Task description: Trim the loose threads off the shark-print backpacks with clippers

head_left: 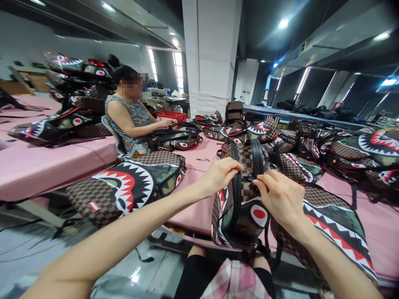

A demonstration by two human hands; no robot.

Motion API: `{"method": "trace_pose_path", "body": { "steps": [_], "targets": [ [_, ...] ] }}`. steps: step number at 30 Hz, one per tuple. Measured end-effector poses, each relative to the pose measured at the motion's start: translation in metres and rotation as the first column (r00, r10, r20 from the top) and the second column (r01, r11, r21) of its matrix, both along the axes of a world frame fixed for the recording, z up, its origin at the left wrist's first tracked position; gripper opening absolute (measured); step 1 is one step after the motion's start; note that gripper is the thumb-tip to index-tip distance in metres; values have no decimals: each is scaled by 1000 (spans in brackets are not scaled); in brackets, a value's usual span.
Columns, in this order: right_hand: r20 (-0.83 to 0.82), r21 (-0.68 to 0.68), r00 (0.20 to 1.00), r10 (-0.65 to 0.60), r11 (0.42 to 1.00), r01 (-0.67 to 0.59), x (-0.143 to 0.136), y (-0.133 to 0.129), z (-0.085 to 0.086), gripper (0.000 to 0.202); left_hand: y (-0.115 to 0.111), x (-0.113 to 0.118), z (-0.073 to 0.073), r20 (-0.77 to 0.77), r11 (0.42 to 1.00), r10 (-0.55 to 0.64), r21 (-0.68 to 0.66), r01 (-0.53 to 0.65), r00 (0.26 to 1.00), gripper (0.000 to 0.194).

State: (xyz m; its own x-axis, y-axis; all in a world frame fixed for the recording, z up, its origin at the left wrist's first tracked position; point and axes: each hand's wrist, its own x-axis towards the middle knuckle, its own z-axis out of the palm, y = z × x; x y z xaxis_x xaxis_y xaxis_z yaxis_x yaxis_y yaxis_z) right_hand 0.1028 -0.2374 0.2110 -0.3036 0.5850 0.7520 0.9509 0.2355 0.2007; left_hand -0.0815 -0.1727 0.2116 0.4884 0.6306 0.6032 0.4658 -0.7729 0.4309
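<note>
A checkered backpack [246, 199] with a red-and-white eye and shark teeth stands at the edge of the pink table in front of me. My left hand [220, 174] is at its upper left side, thumb and fingers pinched together near the black zipper band. On the other side, my right hand [279, 193] pinches a small dark piece at the bag's checkered panel. What lies between my left fingertips is too small to make out. A black handle loop rises just beyond both hands.
Another shark backpack [124, 182] lies at the left table edge, and one more [336, 224] is close on my right. A seated person [127, 112] handles a backpack at left. Many bags are piled along the pink table [196, 207]; a red crate [171, 116] sits behind.
</note>
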Motion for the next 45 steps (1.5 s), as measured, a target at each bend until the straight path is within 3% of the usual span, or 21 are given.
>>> {"method": "trace_pose_path", "body": {
  "steps": [6, 10, 13, 16, 19, 21, 26, 30, 32, 35, 39, 42, 44, 45],
  "targets": [
    [-23, 37, 999, 23, 999, -22, -4, 1, -6, 18, 0, -1, 2, 44, 998, 9, -62, -6, 999, 17],
    [-161, 52, 976, 149, 988, -143, -2, 6, -18, 16, -1, -3, 4, 70, 992, 9, -127, 0, 997, 17],
    [-370, 67, 895, 249, 968, -241, -1, 9, -25, 17, -3, -3, 7, 38, 990, -4, -144, 9, 999, 19],
    [-575, 69, 765, 291, 949, -309, 0, 10, -24, 17, -4, -4, 10, -56, 993, -11, -115, 5, 998, 21],
    [-693, 31, 662, 285, 929, -368, 2, 10, -21, 17, -3, -4, 14, -156, 997, -8, -79, -4, 988, 21],
    [-725, 4, 635, 265, 924, -382, 4, 10, -20, 17, -2, -2, 16, -217, 998, -2, -60, -11, 976, 20],
    [-699, -12, 665, 264, 925, -381, 7, 9, -20, 17, -2, 10, 24, -347, 992, 89, -51, -113, 934, 13],
    [-606, -18, 742, 286, 928, -373, 11, 6, -18, 19, -10, 15, 29, -443, 983, 178, 43, -177, 879, 18],
    [-509, -26, 815, 276, 942, -335, 14, 3, -14, 20, -12, 14, 27, -410, 980, 193, 35, -197, 891, 20],
    [-328, -59, 924, 198, 972, -229, 19, -1, -6, 21, -8, 14, 19, -237, 970, 161, -141, -198, 958, 19],
    [-159, -105, 981, 109, 986, -127, 18, -2, 7, 20, -5, 17, 17, 78, 912, 96, -407, -56, 992, 15],
    [-119, -140, 990, 80, 985, -96, 19, -3, 13, 20, -12, 8, 35, 316, 872, 28, -472, 131, 949, 18],
    [-159, -175, 982, 101, 976, -129, 23, -4, 14, 19, -18, -7, 49, 333, 862, -83, -449, 235, 939, 25],
    [-198, -196, 973, 119, 968, -158, 27, -4, 13, 19, -20, -17, 54, 259, 847, -172, -454, 277, 950, 31]
  ]
}}
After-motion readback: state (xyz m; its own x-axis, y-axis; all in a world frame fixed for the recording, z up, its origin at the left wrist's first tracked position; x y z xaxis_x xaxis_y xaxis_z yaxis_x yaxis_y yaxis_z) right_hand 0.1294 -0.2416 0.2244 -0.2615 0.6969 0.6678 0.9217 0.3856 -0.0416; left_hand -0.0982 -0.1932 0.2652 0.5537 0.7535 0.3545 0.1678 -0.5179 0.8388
